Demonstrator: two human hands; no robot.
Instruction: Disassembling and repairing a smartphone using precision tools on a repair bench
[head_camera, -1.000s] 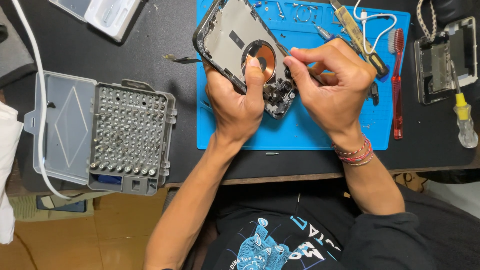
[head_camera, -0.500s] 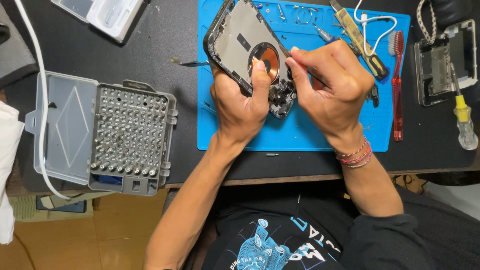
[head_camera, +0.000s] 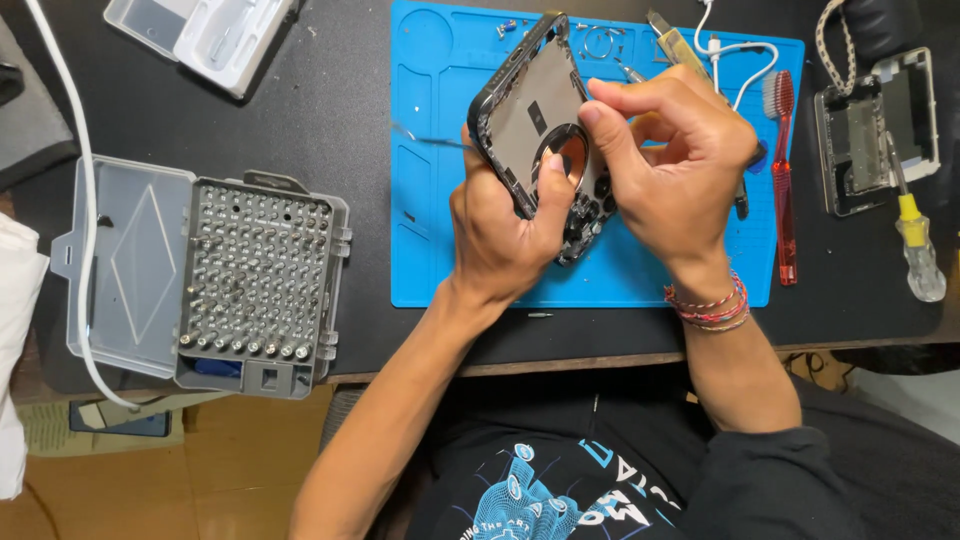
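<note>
Head view: your left hand (head_camera: 500, 225) grips the phone housing (head_camera: 530, 120) from below, thumb pressed on its inner face beside the round coil w/ copper centre (head_camera: 568, 152). Housing is tilted, top end pointing away from you, raised over the blue mat (head_camera: 440, 150) on the black bench (head_camera: 330, 110). Your right hand (head_camera: 670, 170) curls in from the right, fingers (head_camera: 610, 105) bunched and pinching at the housing's right edge near the coil; whatever small part or tool sits between them is hidden, can't tell. Bead bracelets (head_camera: 710, 305) on that wrist.

Left of the mat, well apart: grey bit set (head_camera: 255, 270), lid open flat, rows of bits upright. White cable (head_camera: 75, 200) runs past its lid. White tray (head_camera: 210, 35) at top left. Right edge of mat: red toothbrush (head_camera: 782, 180) lying lengthwise, partly off the mat. Further right on the bench: second opened phone body (head_camera: 875, 130), and a screwdriver (head_camera: 912, 235) w/ yellow collar & clear handle touching it. Small screws and tweezers (head_camera: 670, 40) at the mat's top edge.
</note>
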